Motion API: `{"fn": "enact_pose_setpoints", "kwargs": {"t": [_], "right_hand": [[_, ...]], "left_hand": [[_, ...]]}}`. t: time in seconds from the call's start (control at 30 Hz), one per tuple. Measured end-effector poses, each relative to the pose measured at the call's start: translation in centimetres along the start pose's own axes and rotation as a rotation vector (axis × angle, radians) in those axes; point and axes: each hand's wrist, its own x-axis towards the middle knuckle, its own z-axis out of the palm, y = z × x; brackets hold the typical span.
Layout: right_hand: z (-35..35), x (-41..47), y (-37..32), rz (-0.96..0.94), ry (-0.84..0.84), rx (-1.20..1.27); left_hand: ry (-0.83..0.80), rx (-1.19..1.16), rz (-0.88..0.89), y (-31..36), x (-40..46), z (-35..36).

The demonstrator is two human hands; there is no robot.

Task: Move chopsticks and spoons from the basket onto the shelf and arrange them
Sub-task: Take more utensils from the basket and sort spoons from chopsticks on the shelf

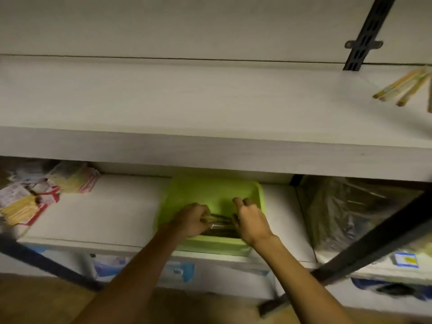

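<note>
A green plastic basket (210,190) sits on the lower shelf, under the wide white upper shelf (187,101). Both hands are inside it. My left hand (190,220) grips a bundle of dark wrapped chopsticks (221,225) lying near the basket's front wall. My right hand (251,220) holds the other end of the bundle with curled fingers, the index finger raised. Several packs of yellow chopsticks (404,88) lie at the far right of the upper shelf. Spoons cannot be made out.
Packets of wrapped goods (35,195) are piled at the left of the lower shelf. A clear plastic bag (350,211) fills its right side. A black slanted shelf strut (374,242) crosses in front at right, another at lower left. A black bracket rail (367,36) runs up the wall.
</note>
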Motion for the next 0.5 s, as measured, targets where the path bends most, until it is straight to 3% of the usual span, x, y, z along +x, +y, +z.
{"fn": "enact_pose_setpoints", "kwargs": {"t": [0.23, 0.5], "right_hand": [[2.0, -1.5, -2.0, 0.077, -0.090, -0.115], [4.8, -0.5, -3.1, -0.075, -0.090, -0.265]], "left_hand": [[-0.136, 0.226, 0.218, -4.2, -0.6, 1.5], [-0.047, 0.335, 0.221, -6.4, -2.3, 3.3]]}}
